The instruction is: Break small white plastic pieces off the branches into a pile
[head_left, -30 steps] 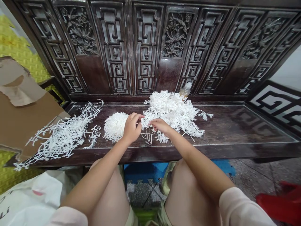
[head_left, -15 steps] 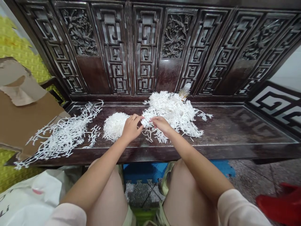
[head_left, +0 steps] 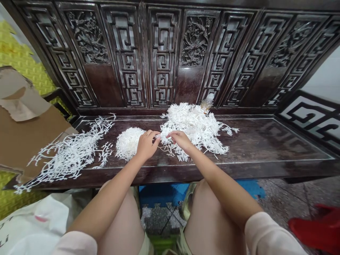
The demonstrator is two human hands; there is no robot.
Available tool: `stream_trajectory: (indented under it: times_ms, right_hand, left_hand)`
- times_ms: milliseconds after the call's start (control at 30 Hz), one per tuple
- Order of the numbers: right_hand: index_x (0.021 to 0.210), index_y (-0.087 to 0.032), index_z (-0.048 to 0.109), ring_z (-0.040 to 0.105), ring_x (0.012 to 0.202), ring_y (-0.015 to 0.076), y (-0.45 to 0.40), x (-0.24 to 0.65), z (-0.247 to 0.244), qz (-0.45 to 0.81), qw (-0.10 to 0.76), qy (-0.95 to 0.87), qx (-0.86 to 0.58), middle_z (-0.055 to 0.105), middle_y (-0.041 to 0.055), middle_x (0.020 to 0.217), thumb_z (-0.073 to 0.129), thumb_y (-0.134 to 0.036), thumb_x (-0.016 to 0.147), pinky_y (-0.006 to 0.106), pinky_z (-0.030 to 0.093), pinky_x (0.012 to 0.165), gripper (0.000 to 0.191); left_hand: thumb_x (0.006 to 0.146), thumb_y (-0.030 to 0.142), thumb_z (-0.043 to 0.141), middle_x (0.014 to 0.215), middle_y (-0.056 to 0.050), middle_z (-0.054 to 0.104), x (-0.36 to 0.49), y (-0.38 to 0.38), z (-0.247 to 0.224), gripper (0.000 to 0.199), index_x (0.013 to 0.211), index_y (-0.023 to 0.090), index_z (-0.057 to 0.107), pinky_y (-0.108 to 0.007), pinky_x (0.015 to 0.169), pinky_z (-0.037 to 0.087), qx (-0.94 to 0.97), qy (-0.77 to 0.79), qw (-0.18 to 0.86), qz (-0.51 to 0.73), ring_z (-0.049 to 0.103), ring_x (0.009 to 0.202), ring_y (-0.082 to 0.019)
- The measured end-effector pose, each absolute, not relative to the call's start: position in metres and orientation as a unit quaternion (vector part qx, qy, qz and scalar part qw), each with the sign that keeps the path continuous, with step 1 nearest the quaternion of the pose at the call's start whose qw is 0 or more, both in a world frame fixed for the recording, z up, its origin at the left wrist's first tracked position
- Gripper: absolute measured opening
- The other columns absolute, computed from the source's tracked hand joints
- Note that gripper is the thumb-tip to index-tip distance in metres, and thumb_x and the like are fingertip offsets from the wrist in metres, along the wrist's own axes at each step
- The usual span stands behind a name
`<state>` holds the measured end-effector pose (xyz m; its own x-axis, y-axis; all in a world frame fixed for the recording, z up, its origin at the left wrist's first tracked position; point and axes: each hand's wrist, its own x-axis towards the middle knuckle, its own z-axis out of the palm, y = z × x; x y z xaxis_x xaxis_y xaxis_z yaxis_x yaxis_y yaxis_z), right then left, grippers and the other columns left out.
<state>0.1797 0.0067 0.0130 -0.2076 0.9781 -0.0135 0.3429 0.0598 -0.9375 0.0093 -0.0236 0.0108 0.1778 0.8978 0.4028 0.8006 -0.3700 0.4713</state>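
Observation:
My left hand is closed in a pinch on a small white plastic piece, which barely shows at the fingertips. Just right of it, my right hand is bent with thumb and fingers together at the near edge of a large heap of white branched plastic pieces; what those fingers hold is too small to tell. Partly behind my left hand lies a rounder, tighter pile of short white pieces. Further left, thin white branching stems are spread loosely, some hanging over the front edge.
Everything lies on a dark wooden bench with a carved back. A clear bottle stands behind the large heap. Torn cardboard leans at the left, above a white bag. A red plastic object is on the floor at right.
My fingertips have drawn slightly apart, with my left hand moving a little left. The white cluster that showed between them is now mostly out of sight.

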Motion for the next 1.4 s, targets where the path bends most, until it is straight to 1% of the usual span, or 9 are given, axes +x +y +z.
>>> stream_trajectory:
  times_ms: [133,300,467,633,867,1067,1167,1300,1400]
  right_hand:
    - [0.074,-0.016,0.064,0.035,0.045,0.0083,0.001,0.175,0.018,0.445,0.339,-0.656,-0.506,0.039,-0.0034,0.047,0.042,-0.031,0.071,0.023,0.028,0.048,0.027]
    - [0.078,-0.015,0.066,0.034,0.045,0.0075,-0.002,0.170,0.022,0.432,0.313,-0.678,-0.506,0.042,-0.0037,0.046,0.042,-0.032,0.072,0.022,0.027,0.048,0.030]
    - [0.078,-0.014,0.066,0.036,0.046,0.0077,0.002,0.171,0.015,0.417,0.315,-0.690,-0.501,0.044,-0.0033,0.048,0.042,-0.033,0.072,0.022,0.028,0.050,0.031]
    - [0.073,-0.014,0.065,0.038,0.050,0.0080,0.001,0.170,0.012,0.388,0.315,-0.707,-0.501,0.049,-0.0019,0.055,0.042,-0.031,0.072,0.021,0.029,0.052,0.028]
    - [0.066,-0.014,0.061,0.041,0.054,0.0087,-0.001,0.169,0.009,0.292,0.279,-0.769,-0.496,0.051,-0.0005,0.056,0.039,-0.038,0.078,0.021,0.028,0.054,0.035]
    - [0.066,-0.016,0.060,0.041,0.055,0.0090,-0.002,0.172,0.011,0.248,0.262,-0.787,-0.500,0.052,-0.0002,0.058,0.038,-0.040,0.079,0.021,0.027,0.055,0.035]
    - [0.062,-0.016,0.058,0.039,0.053,0.0090,-0.006,0.171,0.016,0.239,0.260,-0.784,-0.511,0.049,-0.0008,0.055,0.037,-0.042,0.079,0.021,0.026,0.053,0.037]
    - [0.054,-0.016,0.050,0.036,0.049,0.0086,-0.011,0.168,0.020,0.240,0.252,-0.777,-0.524,0.044,-0.0014,0.051,0.037,-0.046,0.077,0.022,0.024,0.050,0.040]
    - [0.048,-0.016,0.039,0.032,0.047,0.0079,-0.010,0.166,0.018,0.231,0.253,-0.771,-0.536,0.038,-0.0023,0.048,0.038,-0.045,0.076,0.022,0.023,0.049,0.040]
  left_hand:
    - [0.080,0.027,0.037,0.094,-0.006,0.055,0.006,-0.021,0.007,0.028,0.100,0.020,0.055,-0.034,0.079,0.035,0.749,0.581,0.058,0.314,0.048,0.090,-0.021]
    - [0.076,0.018,0.041,0.100,-0.007,0.051,0.009,-0.020,0.006,0.036,0.110,0.024,0.051,-0.034,0.078,0.033,0.763,0.574,-0.015,0.296,0.045,0.092,-0.021]
    - [0.075,0.025,0.047,0.099,-0.008,0.050,0.015,-0.022,0.008,0.034,0.108,0.025,0.054,-0.036,0.077,0.030,0.776,0.569,-0.067,0.264,0.043,0.092,-0.023]
    - [0.080,0.033,0.039,0.092,-0.008,0.054,0.020,-0.026,0.008,0.028,0.096,0.024,0.060,-0.036,0.075,0.028,0.765,0.588,-0.064,0.253,0.044,0.089,-0.023]
    - [0.081,0.035,0.034,0.072,-0.005,0.058,0.020,-0.027,0.009,0.028,0.075,0.019,0.056,-0.030,0.066,0.027,0.739,0.639,0.046,0.209,0.051,0.072,-0.019]
    - [0.080,0.035,0.034,0.063,-0.002,0.055,0.014,-0.025,0.012,0.028,0.064,0.018,0.051,-0.026,0.058,0.026,0.700,0.664,0.093,0.246,0.048,0.061,-0.015]
    - [0.078,0.037,0.035,0.054,0.000,0.050,0.008,-0.021,0.011,0.032,0.055,0.018,0.047,-0.025,0.053,0.025,0.662,0.683,0.162,0.262,0.044,0.054,-0.014]
    - [0.074,0.039,0.040,0.043,0.001,0.043,0.000,-0.015,0.006,0.035,0.046,0.017,0.044,-0.024,0.049,0.025,0.594,0.685,0.286,0.311,0.038,0.043,-0.011]
    - [0.072,0.039,0.044,0.042,0.002,0.042,-0.003,-0.012,0.003,0.034,0.046,0.017,0.045,-0.024,0.048,0.025,0.545,0.678,0.321,0.373,0.036,0.041,-0.010]
